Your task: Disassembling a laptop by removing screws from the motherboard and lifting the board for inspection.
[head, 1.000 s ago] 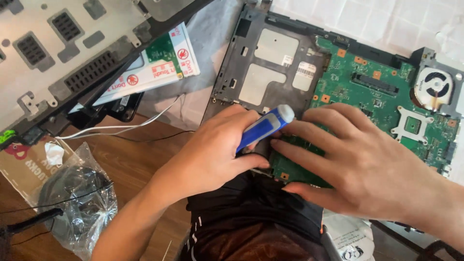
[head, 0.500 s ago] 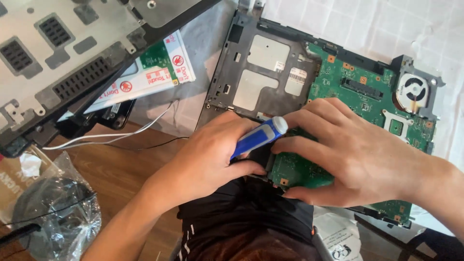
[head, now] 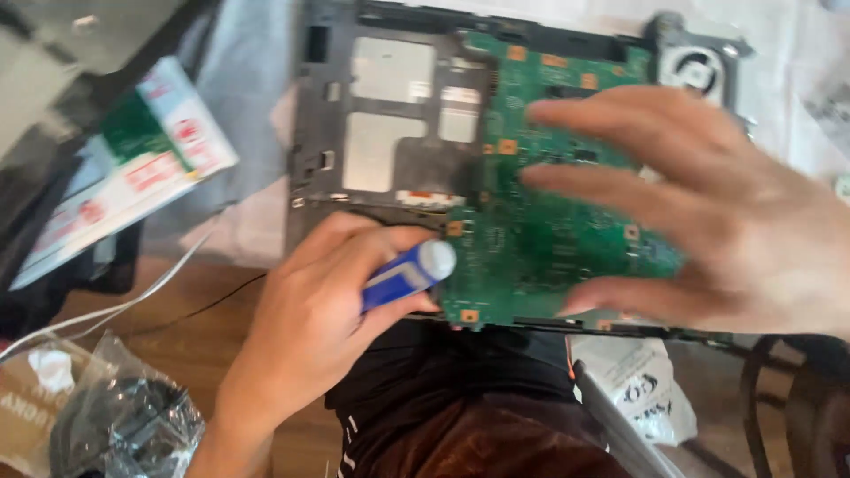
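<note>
My left hand (head: pixel 305 327) grips a blue screwdriver (head: pixel 407 273) with a pale cap, at the near edge of an opened laptop chassis (head: pixel 319 168). A green circuit board (head: pixel 540 248) lies in the chassis. My right hand (head: pixel 699 204) hovers over the board's right part, fingers spread and pointing left, holding nothing. A round cooling fan (head: pixel 699 64) sits at the chassis' far right corner, partly behind my right hand. The image is blurred by motion.
A green, white and red box (head: pixel 124 168) lies at the left on a dark cover. White cables (head: pixel 133 296) cross the wooden table. A clear plastic bag (head: pixel 115 416) lies at the bottom left, a small white printed bag (head: pixel 633 389) at the bottom right.
My right hand has lifted off the board and opened, moving right. The view has shifted to the right. My left hand still grips the screwdriver.
</note>
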